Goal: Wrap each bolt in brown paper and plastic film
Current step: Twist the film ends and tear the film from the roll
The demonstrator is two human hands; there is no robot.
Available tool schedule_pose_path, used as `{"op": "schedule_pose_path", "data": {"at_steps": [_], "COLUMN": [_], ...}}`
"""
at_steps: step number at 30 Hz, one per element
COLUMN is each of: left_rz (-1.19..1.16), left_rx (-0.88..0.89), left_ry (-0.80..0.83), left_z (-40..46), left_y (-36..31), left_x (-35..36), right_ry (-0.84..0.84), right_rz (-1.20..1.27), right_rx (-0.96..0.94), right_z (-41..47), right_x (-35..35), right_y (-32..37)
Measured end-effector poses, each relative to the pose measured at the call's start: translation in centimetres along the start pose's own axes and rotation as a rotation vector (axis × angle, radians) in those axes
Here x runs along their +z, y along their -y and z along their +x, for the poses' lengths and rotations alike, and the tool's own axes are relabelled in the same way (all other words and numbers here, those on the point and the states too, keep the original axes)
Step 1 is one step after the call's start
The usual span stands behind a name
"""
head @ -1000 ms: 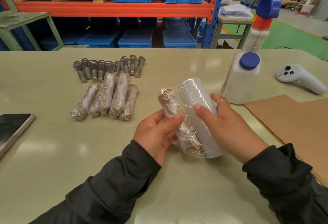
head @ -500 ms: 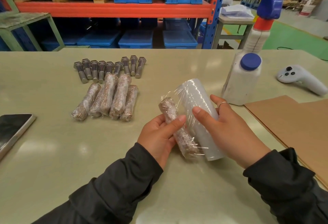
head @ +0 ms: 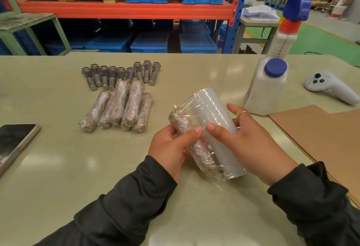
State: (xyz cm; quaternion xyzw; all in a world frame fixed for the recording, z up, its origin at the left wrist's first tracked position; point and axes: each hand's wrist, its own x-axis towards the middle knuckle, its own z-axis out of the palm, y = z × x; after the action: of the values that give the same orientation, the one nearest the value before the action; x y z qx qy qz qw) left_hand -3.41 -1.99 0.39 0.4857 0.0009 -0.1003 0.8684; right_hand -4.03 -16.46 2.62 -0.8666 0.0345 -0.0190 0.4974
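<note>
My left hand (head: 171, 146) grips a bolt wrapped in brown paper (head: 191, 144), with clear film around it. Right beside it, my right hand (head: 247, 140) holds the roll of plastic film (head: 212, 113), thumb on top. A stretch of film runs from the roll onto the bolt. Several finished wrapped bolts (head: 120, 107) lie in a row at the left middle of the table. Behind them lie several bare steel bolts (head: 118, 74). Sheets of brown paper (head: 319, 128) lie at the right.
A white bottle with a blue cap (head: 266, 88) stands behind the roll, a spray bottle (head: 288, 25) behind that. A white controller (head: 329, 87) lies at far right, a phone (head: 13, 140) at the left edge. Shelving with blue crates stands beyond the table (head: 58, 167).
The roll and the wrapped bolt have closed up against each other, and the film between them has gathered around the bolt. Both hands stay in about the same place.
</note>
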Motion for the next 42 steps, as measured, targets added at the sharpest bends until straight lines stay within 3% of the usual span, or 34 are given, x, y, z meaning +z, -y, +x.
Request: {"op": "schedule_pose_path", "data": {"at_steps": [13, 24, 36, 42], "left_rz": [0.167, 0.546, 0.563, 0.256], "left_rx": [0.117, 0.352, 0.319, 0.128], "left_ry": [-0.045, -0.126, -0.095, -0.067], "left_z": [-0.2, -1.5, -1.9, -1.2], "left_y": [-0.3, -0.9, -1.3, -1.6], "left_x": [-0.1, 0.4, 0.9, -0.1], "right_ry": [-0.133, -0.144, -0.108, 0.022], "right_rz": [-0.245, -0.374, -0.563, -0.570], "right_rx": [-0.107, -0.162, -0.160, -0.045], "right_z": [0.3, 0.2, 0.2, 1.2], "right_x": [-0.3, 1.0, 1.7, 1.5], "right_y": [-0.5, -0.1, 1.1, 1.9]}}
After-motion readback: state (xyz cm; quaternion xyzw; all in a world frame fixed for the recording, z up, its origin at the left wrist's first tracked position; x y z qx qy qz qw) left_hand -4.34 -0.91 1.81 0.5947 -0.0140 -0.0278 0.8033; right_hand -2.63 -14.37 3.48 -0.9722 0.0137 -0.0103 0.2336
